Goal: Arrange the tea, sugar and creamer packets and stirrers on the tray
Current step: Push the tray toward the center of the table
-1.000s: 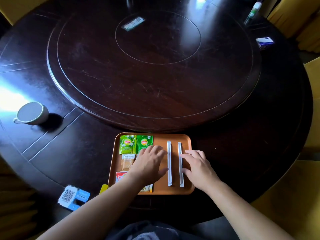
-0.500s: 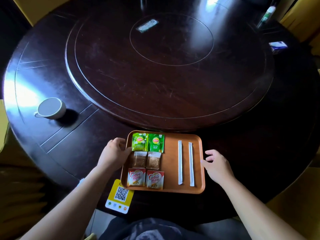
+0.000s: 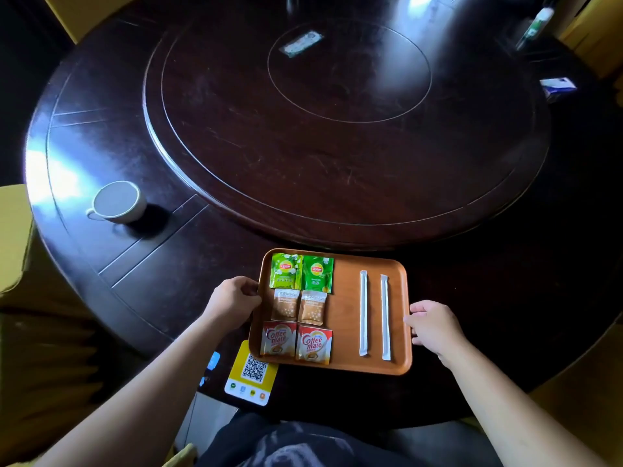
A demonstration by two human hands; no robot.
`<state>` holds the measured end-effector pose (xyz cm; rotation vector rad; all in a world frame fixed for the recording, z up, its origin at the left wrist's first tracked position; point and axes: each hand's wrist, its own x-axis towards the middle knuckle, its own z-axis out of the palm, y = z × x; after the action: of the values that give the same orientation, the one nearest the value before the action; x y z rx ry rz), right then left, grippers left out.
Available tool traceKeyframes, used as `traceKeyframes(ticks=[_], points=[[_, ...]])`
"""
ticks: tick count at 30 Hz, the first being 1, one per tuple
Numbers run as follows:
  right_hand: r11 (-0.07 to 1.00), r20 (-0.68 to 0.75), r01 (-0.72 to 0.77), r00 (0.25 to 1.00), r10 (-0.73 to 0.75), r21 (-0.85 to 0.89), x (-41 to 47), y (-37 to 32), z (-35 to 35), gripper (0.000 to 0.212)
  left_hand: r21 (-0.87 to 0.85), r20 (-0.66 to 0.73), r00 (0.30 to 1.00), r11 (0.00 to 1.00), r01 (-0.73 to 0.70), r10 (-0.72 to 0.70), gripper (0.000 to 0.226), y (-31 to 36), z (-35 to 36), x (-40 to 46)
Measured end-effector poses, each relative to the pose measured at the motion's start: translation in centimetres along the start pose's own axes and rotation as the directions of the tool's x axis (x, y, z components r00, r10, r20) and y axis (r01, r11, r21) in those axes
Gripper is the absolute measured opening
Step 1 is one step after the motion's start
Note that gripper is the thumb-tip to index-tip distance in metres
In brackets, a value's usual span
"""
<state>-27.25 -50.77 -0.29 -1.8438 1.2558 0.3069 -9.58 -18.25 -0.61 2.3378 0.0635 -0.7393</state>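
An orange tray [image 3: 344, 311] lies at the near edge of the dark round table. On its left half sit two green tea packets [image 3: 301, 273], two brown sugar packets [image 3: 299, 305] below them, and two red-and-white creamer packets [image 3: 296, 342] nearest me. Two white wrapped stirrers [image 3: 374, 313] lie parallel on the right half. My left hand [image 3: 232, 299] curls around the tray's left rim. My right hand [image 3: 435, 326] grips the right rim.
A white cup [image 3: 118, 201] stands on the table at the left. A yellow QR-code card [image 3: 253, 374] lies partly under the tray's near left corner. The raised turntable [image 3: 347, 119] fills the table's middle, with a small packet [image 3: 301, 44] on it. A blue-white box [image 3: 558, 86] sits far right.
Both hands came off the packets and stirrers and moved outward to the tray's left and right rims. The view shifted, so the tray sits further right in frame.
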Motion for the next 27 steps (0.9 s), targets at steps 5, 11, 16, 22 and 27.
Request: traceKeyframes(ticks=[5,11,16,22,27], points=[[1.000,0.027,0.013,1.000,-0.013,0.015,-1.4,-0.6,1.0,0.023,-0.062,0.001,1.000,0.998,0.031,-0.031,0.021,-1.7,-1.9,0.0],[0.996,0.030,0.079,0.996,-0.080,0.031,-2.3,-3.6,1.7,0.016,-0.210,0.015,0.998,0.975,0.069,-0.067,0.021,-3.0,-5.0,0.7],[0.990,0.007,0.136,0.991,-0.136,0.049,-1.6,-7.0,1.2,0.016,-0.301,0.003,1.000,0.953,0.023,-0.023,0.021,-1.0,-7.4,2.1],[0.984,-0.038,0.172,0.985,-0.170,0.054,0.9,-11.8,-1.0,0.020,-0.354,0.001,0.999,0.935,-0.037,0.040,0.019,4.0,-9.4,5.2],[0.978,-0.067,0.198,0.979,-0.193,0.071,4.0,-15.8,-3.1,0.025,-0.363,-0.063,0.995,0.927,-0.095,0.077,0.014,9.0,-9.5,8.5]])
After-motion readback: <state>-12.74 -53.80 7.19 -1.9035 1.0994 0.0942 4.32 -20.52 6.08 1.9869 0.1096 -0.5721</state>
